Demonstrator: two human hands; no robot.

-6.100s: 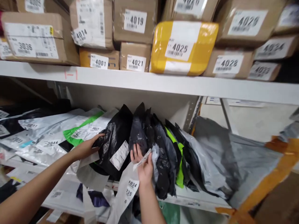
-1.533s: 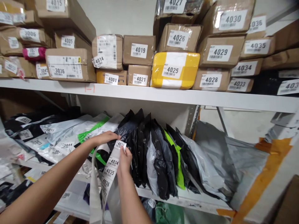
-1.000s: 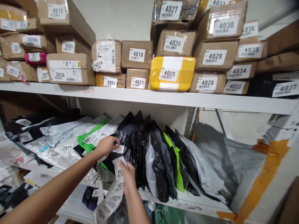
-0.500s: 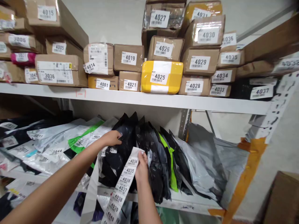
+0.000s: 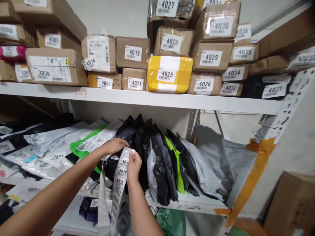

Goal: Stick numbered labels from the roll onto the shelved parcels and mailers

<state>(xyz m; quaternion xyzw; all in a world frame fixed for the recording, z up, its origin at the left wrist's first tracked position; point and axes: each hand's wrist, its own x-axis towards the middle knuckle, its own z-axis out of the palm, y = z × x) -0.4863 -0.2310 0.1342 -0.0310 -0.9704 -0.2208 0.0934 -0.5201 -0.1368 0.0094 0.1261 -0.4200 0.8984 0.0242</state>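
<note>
A long white strip of numbered labels (image 5: 119, 182) hangs down in front of the lower shelf, reading 4034, 4035, 4036 from its top. My right hand (image 5: 134, 165) pinches the strip's upper end between thumb and fingers. My left hand (image 5: 114, 145) meets it there, fingers closed on the strip's top edge. Both hands are right in front of a row of upright black plastic parcel bags (image 5: 137, 147) on the lower shelf.
Grey, white and green mailer bags (image 5: 56, 147) lie to the left, and large grey bags (image 5: 216, 164) lean at the right. The upper shelf (image 5: 157, 98) carries numbered cardboard boxes and a yellow parcel 4025 (image 5: 169, 73). A brown box (image 5: 290, 203) stands on the floor at right.
The top label 4032 went from the strip onto a black bag. My right hand swung the strip right, then brought it back to my left hand, which now grips its top.
</note>
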